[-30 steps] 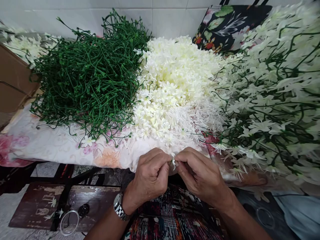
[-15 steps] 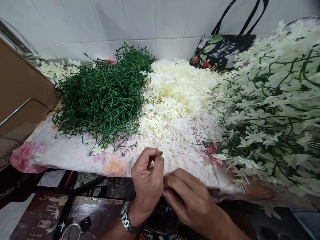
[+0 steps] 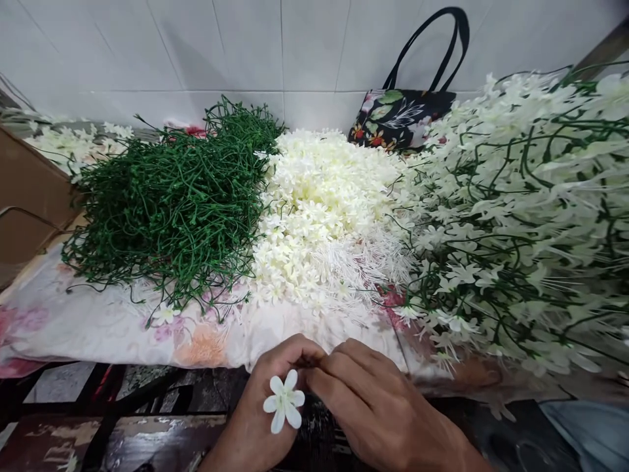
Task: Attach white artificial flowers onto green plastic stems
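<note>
White, the flower [image 3: 284,402] shows against the left hand [image 3: 251,423], whose curled fingers meet the right hand [image 3: 371,401], perhaps for steadiness, what they pinch hidden, with stems [image 3: 171,203] and blossoms [image 3: 329,183] heaped beyond, likely for easy reach.

The left hand [image 3: 250,413] and the right hand [image 3: 368,400] meet with bent fingers close to the front edge of the surface [image 3: 113,337], which has a flowered cloth. One white flower [image 3: 284,401] shows its open petals in front of the left hand; what the fingertips pinch is hidden. Behind, green stems [image 3: 171,203] are heaped at left, loose white blossoms [image 3: 319,190] in the middle, and stemmed flowers [image 3: 515,216] at right. A black floral bag [image 3: 403,118] stands near the tiled wall [image 3: 314,52].
</note>
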`<state>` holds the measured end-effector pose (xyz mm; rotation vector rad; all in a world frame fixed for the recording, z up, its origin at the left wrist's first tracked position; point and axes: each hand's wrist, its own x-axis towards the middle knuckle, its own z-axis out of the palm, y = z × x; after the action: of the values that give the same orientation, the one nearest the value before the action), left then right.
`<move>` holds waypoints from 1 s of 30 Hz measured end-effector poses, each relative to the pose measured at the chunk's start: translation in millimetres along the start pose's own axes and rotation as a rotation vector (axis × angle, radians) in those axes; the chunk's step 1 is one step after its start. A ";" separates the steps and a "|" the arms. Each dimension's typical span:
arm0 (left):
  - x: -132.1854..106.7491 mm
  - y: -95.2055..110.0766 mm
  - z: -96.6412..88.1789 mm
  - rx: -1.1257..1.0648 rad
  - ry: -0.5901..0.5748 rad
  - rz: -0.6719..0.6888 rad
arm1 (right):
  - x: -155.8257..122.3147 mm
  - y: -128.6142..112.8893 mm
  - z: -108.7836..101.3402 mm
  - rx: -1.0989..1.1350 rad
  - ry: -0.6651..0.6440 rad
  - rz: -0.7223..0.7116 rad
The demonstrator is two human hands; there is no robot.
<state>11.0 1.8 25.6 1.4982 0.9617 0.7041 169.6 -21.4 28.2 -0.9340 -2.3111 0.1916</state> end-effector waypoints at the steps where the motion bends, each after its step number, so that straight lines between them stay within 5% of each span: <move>1: 0.3 -0.9 0.8 0.032 0.016 0.013 | -1.4 0.0 -1.1 -0.007 0.032 0.019; 6: 8.5 -3.9 -3.2 0.097 0.249 0.090 | -15.5 14.5 -6.8 -0.311 0.232 0.288; 13: 34.3 -7.4 -3.3 0.449 0.330 0.294 | -25.5 32.3 5.4 -0.597 -0.036 0.457; 19: 44.8 -11.6 7.0 0.855 0.367 0.260 | -25.1 31.0 3.7 -0.446 0.018 0.433; 30: 48.4 -8.2 11.9 1.124 0.293 0.226 | -28.8 31.7 2.2 -0.155 0.171 0.481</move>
<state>43.1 38.1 11.4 2.5527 1.5579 0.5533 202.4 -17.0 0.9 -1.5160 -1.9348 0.1255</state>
